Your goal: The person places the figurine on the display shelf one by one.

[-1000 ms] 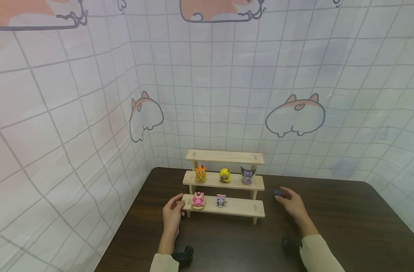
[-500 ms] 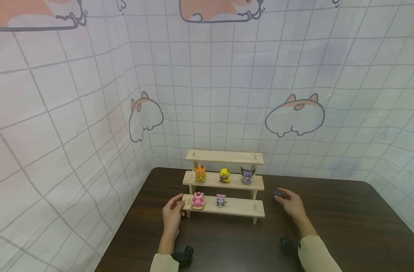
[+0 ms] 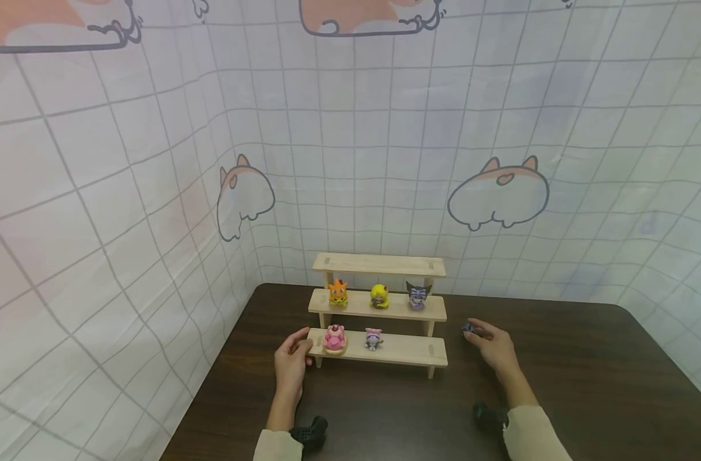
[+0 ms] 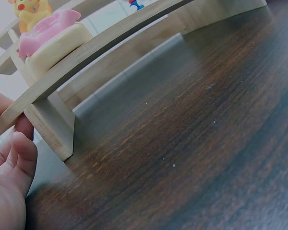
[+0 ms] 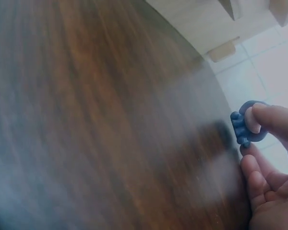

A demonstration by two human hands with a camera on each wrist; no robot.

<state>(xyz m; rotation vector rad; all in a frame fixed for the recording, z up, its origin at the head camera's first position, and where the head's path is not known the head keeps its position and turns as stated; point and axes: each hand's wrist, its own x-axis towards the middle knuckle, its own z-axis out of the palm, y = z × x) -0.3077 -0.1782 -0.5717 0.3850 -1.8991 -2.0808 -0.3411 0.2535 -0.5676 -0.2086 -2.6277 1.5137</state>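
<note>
A three-step wooden display shelf (image 3: 408,349) stands on the dark table. My left hand (image 3: 290,366) grips the left end of its lowest board; in the left wrist view the fingers curl round that end. Close by on this board sits a pink figurine (image 3: 335,338), with a small pink-and-grey figurine (image 3: 373,339) to its right. To the right of the shelf my right hand (image 3: 496,349) pinches a small dark blue figurine (image 5: 241,128) between thumb and fingers. Its front is partly hidden by the thumb.
On the middle board stand an orange figurine (image 3: 338,293), a yellow figurine (image 3: 379,296) and a purple figurine with dark ears (image 3: 417,296). The top board (image 3: 379,264) is bare. Behind the table hangs a white grid-patterned cloth (image 3: 373,141).
My right hand has shifted very slightly to the left, still pinching the blue figurine, which has turned a little. The left hand keeps its place on the shelf.
</note>
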